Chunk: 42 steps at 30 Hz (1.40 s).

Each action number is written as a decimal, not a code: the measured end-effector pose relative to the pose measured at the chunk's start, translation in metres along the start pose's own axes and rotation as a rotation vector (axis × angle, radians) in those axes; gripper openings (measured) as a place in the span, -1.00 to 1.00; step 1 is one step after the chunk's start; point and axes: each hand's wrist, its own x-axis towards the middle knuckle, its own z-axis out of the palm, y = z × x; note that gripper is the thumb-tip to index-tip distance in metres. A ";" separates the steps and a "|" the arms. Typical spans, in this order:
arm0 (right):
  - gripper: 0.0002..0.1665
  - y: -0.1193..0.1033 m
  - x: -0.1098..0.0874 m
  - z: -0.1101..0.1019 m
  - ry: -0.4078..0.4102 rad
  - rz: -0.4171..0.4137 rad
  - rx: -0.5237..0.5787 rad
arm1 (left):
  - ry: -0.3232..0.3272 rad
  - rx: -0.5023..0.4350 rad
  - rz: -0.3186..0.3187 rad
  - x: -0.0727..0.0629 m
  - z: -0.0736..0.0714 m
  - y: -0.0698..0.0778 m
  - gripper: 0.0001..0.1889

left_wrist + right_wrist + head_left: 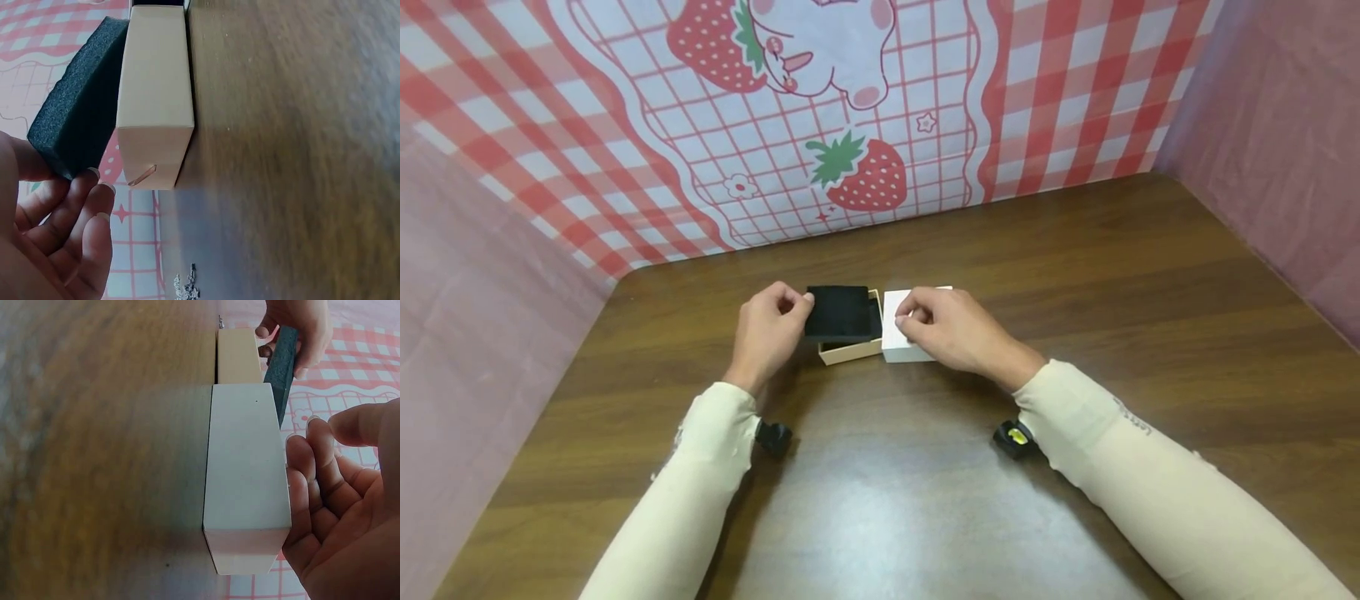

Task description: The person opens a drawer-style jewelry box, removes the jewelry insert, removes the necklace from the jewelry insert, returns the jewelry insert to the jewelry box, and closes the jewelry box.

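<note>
My left hand [769, 327] pinches the left edge of a black foam pad [838, 312] between thumb and fingers. The pad is tilted over an open tan cardboard box [852, 352], covering much of it; dark material shows inside. In the left wrist view, the foam [78, 94] slants beside the box's plain wall [156, 69]. My right hand [951, 327] is over a white box [895, 337], fingers curled and thumb tip against the index finger. Nothing shows between them. In the right wrist view, the fingers lie alongside the white box [247, 456].
The two boxes stand side by side on a brown wood table [880, 467]. A small glittery silver thing [187, 287] lies left of the tan box. Behind hangs a red-and-white checked strawberry cloth [865, 175]; pink cloth [1285, 150] flanks the table.
</note>
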 end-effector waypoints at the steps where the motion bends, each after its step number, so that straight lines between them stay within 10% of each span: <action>1: -0.82 0.000 0.000 0.000 0.001 -0.001 -0.001 | 0.002 0.004 0.003 0.000 0.000 0.000 -0.74; 42: -0.82 -0.002 0.001 0.000 -0.005 0.008 -0.012 | -0.108 0.205 -0.050 0.001 0.008 0.002 -0.73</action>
